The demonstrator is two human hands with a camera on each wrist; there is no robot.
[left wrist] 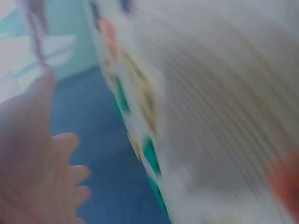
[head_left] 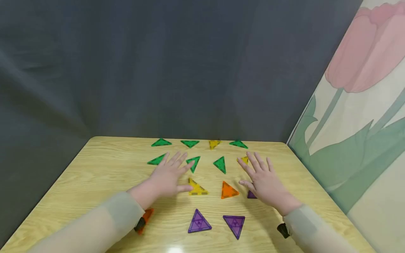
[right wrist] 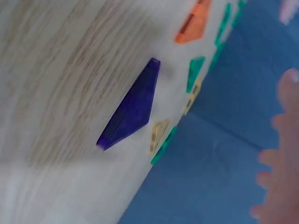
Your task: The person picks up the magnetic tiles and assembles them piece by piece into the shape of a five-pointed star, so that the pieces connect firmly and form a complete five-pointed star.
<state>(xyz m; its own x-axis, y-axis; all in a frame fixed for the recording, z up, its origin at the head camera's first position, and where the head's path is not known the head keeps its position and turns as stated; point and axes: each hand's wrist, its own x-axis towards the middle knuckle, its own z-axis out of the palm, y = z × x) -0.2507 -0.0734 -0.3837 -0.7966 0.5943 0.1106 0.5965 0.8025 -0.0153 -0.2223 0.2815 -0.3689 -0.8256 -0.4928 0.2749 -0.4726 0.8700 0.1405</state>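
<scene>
Both hands hover palm down with spread fingers over a wooden table scattered with translucent triangular tiles. My left hand holds nothing; its thumb overlaps a yellow triangle tile and its fingertips lie near green triangle tiles. On the other side, my right hand is likewise bare, partly covering a purple triangle tile and a yellow one. Between the hands lie an orange triangle tile and a green triangle tile. Nearer the front are two purple tiles, one pointing away and one pointing nearer.
Along the far edge of the table sit several green tiles and a yellow tile. Another orange tile shows beside the left sleeve. A dark curtain hangs behind, and a tulip-printed cloth hangs at the right.
</scene>
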